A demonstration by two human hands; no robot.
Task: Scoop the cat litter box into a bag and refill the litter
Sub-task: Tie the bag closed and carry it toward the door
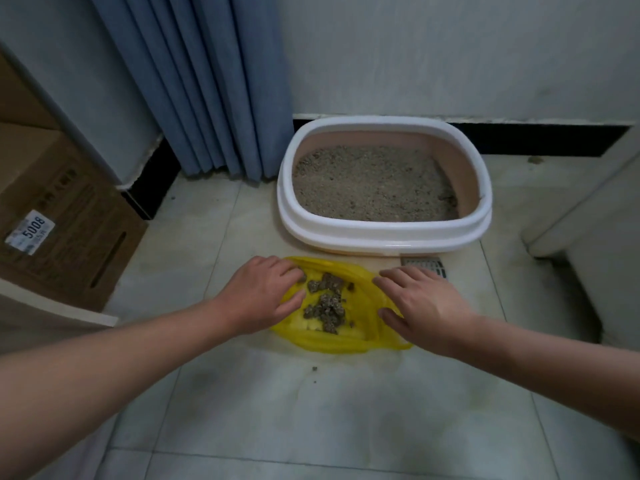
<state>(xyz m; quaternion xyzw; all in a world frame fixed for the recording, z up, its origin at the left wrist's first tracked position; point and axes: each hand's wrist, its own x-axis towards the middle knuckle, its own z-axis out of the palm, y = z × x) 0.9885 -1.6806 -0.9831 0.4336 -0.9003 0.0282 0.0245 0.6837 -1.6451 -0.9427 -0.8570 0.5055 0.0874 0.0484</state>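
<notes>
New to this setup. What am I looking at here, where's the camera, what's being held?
No machine: one camera worn on a person's head looks down at their bare hands. On the tiled floor lies an open yellow plastic bag with dark litter clumps inside. The left hand rests on its left edge, the right hand on its right edge, fingers fairly straight; nothing is lifted. Behind stands a white-rimmed litter box holding litter. A grey scoop lies in front of it, partly hidden by the right hand. Cardboard box and blue curtain at left.
</notes>
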